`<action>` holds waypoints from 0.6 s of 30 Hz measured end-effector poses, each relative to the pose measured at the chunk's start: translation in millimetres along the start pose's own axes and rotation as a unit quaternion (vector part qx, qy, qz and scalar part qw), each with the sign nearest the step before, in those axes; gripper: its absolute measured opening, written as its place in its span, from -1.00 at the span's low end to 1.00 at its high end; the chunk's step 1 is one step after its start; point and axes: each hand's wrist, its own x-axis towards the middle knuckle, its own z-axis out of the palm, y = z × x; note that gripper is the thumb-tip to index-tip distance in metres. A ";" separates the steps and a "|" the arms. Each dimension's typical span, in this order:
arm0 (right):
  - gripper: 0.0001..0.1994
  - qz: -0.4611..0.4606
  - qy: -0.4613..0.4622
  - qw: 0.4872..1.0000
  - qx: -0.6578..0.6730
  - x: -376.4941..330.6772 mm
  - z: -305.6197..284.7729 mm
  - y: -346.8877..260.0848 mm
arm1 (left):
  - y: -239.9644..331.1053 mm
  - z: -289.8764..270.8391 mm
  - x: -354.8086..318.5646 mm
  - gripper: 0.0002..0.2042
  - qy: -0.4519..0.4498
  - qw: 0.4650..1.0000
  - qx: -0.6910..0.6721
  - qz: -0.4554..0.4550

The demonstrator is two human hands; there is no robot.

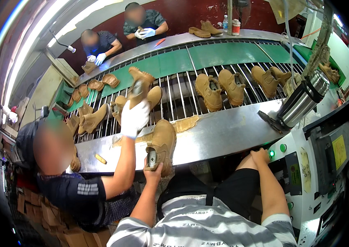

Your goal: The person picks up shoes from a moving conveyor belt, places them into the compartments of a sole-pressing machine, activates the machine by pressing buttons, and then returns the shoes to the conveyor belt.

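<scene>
Plainly tan suede boot [162, 142], upright, left hand [153, 168] beneath

Boot [162, 142] on steel ledge [224, 133] w/ conveyor [207, 61] behind, machine panel [302, 164] to right.

You wear a short-sleeved shirt with grey and white stripes and small dark lettering running along the bands, and a black apron with straps over it. Your left hand [153, 169] and right hand [261, 155] are bare, your forearms uncovered
</scene>
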 end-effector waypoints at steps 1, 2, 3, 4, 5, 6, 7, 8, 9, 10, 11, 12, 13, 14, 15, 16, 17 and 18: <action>-0.43 0.001 0.005 1.000 0.001 0.6 -0.1 -0.2 | 6.7 -2.6 8.5 -0.50 -0.014 0.999 -0.009 -0.045; -0.43 0.004 0.005 1.000 0.004 0.1 -0.8 -1.6 | 15.0 -6.3 12.3 -0.51 -0.028 0.995 -0.015 -0.094; -0.43 0.005 0.004 1.000 0.004 0.8 -1.2 -3.4 | 35.6 2.4 21.3 -0.54 0.031 0.986 -0.107 -0.121; -0.43 0.007 0.003 1.000 0.003 1.6 -0.9 -3.6 | 21.9 2.1 36.5 -0.58 0.018 0.992 -0.084 -0.090; -0.43 0.008 -0.004 1.000 0.000 3.7 -0.5 -4.0 | 23.6 8.2 52.1 -0.61 0.042 0.987 -0.114 -0.105; -0.44 0.009 -0.007 1.000 -0.003 5.2 0.4 -5.0 | 28.3 14.3 70.6 -0.64 0.066 0.980 -0.144 -0.117; -0.44 0.010 -0.010 1.000 -0.006 7.2 1.9 -5.9 | 30.6 18.3 90.4 -0.67 0.070 0.964 -0.211 -0.143; -0.45 0.012 -0.011 1.000 -0.009 9.9 2.4 -6.4 | 32.1 24.3 110.3 -0.70 0.074 0.943 -0.278 -0.168; -0.46 0.011 -0.012 1.000 -0.011 9.4 1.4 -8.8 | 34.6 32.7 128.4 -0.72 0.088 0.931 -0.309 -0.173; -0.46 0.010 -0.013 1.000 -0.014 7.2 0.6 -12.3 | 37.5 42.6 147.2 -0.73 0.101 0.918 -0.339 -0.178; -0.47 0.011 -0.012 1.000 -0.017 6.4 -1.1 -15.1 | 38.9 56.1 165.9 -0.73 0.102 0.918 -0.346 -0.165; -0.47 0.015 -0.013 1.000 -0.016 6.3 -2.1 -15.9 | 38.6 72.1 184.2 -0.72 0.101 0.918 -0.351 -0.154; -0.48 0.020 -0.013 1.000 -0.016 6.5 -3.2 -16.0 | 37.3 89.7 203.3 -0.70 0.101 0.928 -0.329 -0.144; -0.48 0.023 -0.015 0.999 -0.018 6.6 -4.1 -16.5 | 35.6 106.1 221.4 -0.68 0.103 0.937 -0.305 -0.135; -0.48 0.029 -0.016 0.999 -0.015 6.1 -4.8 -15.2 | 35.0 124.2 237.6 -0.68 0.096 0.948 -0.282 -0.115; -0.48 0.033 -0.016 0.999 -0.011 6.8 -5.1 -14.4 | 34.1 141.7 252.0 -0.69 0.090 0.957 -0.260 -0.091; -0.48 0.033 -0.016 0.999 -0.006 7.6 -6.5 -16.3 | 23.2 157.3 264.7 -0.68 0.094 0.965 -0.232 -0.073; -0.49 0.036 -0.017 0.999 -0.005 7.1 -7.2 -18.7 | 11.6 171.1 274.6 -0.67 0.099 0.972 -0.204 -0.055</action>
